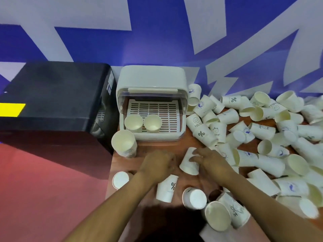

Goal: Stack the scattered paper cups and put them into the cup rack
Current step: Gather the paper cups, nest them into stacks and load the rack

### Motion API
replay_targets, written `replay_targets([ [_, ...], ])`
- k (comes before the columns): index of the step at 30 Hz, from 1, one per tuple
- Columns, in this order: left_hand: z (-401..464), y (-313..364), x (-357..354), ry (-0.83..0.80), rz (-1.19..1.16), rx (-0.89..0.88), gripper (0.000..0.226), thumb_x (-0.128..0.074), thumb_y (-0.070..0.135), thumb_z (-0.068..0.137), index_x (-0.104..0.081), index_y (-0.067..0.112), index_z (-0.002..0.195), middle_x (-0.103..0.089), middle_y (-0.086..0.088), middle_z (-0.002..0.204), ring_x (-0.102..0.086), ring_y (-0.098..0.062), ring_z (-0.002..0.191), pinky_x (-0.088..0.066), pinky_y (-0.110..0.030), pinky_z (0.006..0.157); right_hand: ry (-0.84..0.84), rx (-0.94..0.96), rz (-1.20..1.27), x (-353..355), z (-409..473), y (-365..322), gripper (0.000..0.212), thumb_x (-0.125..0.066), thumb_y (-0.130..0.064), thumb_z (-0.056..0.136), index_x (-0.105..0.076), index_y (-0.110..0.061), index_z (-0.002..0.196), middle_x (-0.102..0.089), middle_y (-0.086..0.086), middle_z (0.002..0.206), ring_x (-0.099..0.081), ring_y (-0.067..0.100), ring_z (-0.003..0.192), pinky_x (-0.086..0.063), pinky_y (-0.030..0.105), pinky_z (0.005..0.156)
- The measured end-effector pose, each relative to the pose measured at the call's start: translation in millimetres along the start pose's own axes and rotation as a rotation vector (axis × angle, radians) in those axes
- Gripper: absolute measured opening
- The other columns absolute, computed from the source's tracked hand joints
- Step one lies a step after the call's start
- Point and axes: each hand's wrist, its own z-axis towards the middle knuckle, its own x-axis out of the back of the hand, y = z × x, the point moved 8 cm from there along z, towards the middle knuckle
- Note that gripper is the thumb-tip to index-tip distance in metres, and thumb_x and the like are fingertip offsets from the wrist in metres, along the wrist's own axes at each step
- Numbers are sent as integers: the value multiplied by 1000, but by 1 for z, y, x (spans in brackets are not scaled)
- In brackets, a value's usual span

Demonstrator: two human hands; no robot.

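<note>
A white cup rack point(152, 135) with its lid flipped up stands at the back of the brown table; two cup stacks point(133, 123) point(152, 123) stand upright in its front-left part. Another stack of cups point(124, 143) stands on the table just left of the rack. My right hand point(209, 160) grips an upside-down paper cup point(189, 164) in front of the rack. My left hand point(157, 164) rests curled on the table beside it; I see nothing in it. Several loose white cups point(262, 137) lie scattered across the right side.
A black box point(52, 102) with a yellow label fills the left, right up against the rack. Loose cups point(167, 188) point(194, 198) point(120, 179) lie under and around my forearms. The table's left edge point(111, 163) drops to a red floor. A blue-and-white wall is behind.
</note>
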Motion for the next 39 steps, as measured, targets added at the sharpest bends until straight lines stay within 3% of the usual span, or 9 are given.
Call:
replay_targets([
  [7,-11,-9,-59,-259,129,126,42,-54,26,88,-50,26,130,-52,-3,132,-47,-26,121,-41,-35,97,-138,194,-277,-24,-9,-14,50,-89,-27,44,-72,-35,90,-60,6,128,-65,24,102,-56,37,75],
  [11,-16,-6,-63,-246,156,168,40,-51,20,89,-50,21,128,-52,-5,132,-49,-28,119,-41,-35,94,-138,196,-257,-26,-4,-16,50,-62,-12,84,-51,-24,131,-22,9,156,-37,31,133,-35,44,104],
  [14,-17,-3,-58,-229,160,178,38,-51,18,89,-51,20,127,-53,-5,130,-50,-29,118,-42,-34,92,-157,168,-281,-29,2,-13,48,-48,-8,91,-40,-18,138,-8,6,159,-24,29,138,-27,40,109],
  [18,-15,-4,-45,-198,165,186,35,-46,19,94,-52,21,129,-57,-6,127,-51,-29,117,-43,-36,93,-83,164,-288,-26,9,-4,45,-63,0,79,-57,-12,122,-38,15,147,-48,34,122,-48,41,92],
  [20,-15,-6,-39,-181,182,185,36,-44,20,96,-50,24,132,-57,-7,127,-50,-30,116,-42,-36,92,-25,141,-291,-16,12,3,48,-86,-5,47,-70,-14,91,-64,15,118,-67,28,84,-56,34,59],
  [22,-16,-7,-30,-144,203,183,37,-42,20,97,-50,25,133,-57,-7,126,-49,-30,115,-41,-35,90,15,111,-298,-10,15,9,49,-90,-8,31,-69,-18,74,-70,8,96,-64,21,60,-49,28,42],
  [30,-19,1,23,61,225,139,37,-43,22,97,-52,27,133,-58,-5,130,-51,-25,119,-42,-35,96,273,135,-233,32,5,-1,28,-90,-18,51,-72,-21,72,-69,7,104,-66,26,76,-50,31,51],
  [35,-18,-2,56,170,220,126,34,-45,21,93,-58,27,124,-64,-3,118,-57,-25,107,-49,-38,85,347,169,-236,58,16,-17,22,-89,-23,57,-70,-23,68,-65,-5,64,-60,17,58,-44,27,44],
  [39,-16,-10,80,220,203,140,26,-46,21,90,-62,25,110,-65,-1,108,-58,-24,98,-47,-35,75,437,170,-247,88,29,-32,21,-87,-24,58,-66,-23,63,-60,-5,58,-57,14,53,-41,25,43],
])
